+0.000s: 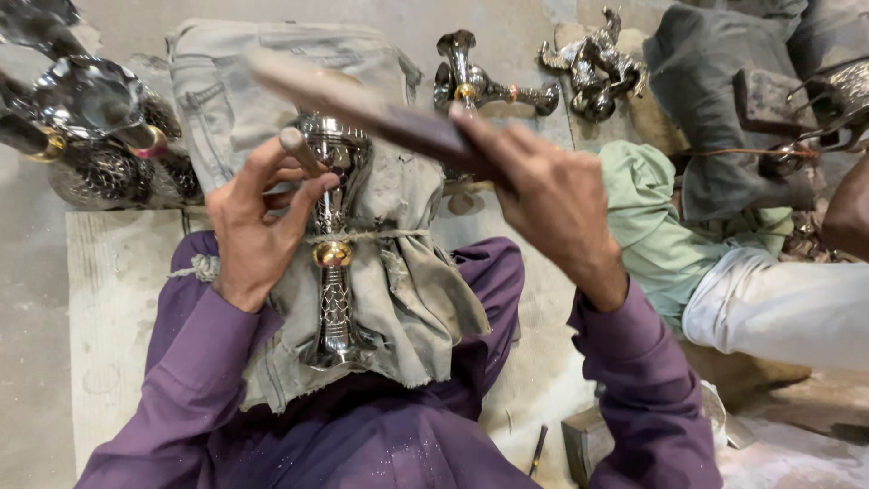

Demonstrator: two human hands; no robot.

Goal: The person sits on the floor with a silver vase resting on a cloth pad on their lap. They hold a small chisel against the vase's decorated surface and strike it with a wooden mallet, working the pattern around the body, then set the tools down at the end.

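A: How crowded is the floor?
B: Metalware (95,127) is heaped left; another person's sleeve (778,308) presses right.

A: The hands?
B: A punch (299,150) is pinched by the left hand (258,222) against the lap-held chrome goblet (333,235); a wooden mallet (380,113) is gripped by the right hand (552,195).

Wooden bat (380,113) in right hand (552,199): far end motion-blurred, near end hidden under the fingers. Punch (299,149) in left hand (258,226): tip hidden against the metal stand (333,244), contact unclear. Stand's foot buried in grey cloth (407,290); engraving too fine to read. Shiny vessels (90,118) cut off at left and top edges. Another person's arm (851,217) cut off at right edge. Thin tool (538,450) on the floor, too small to identify.
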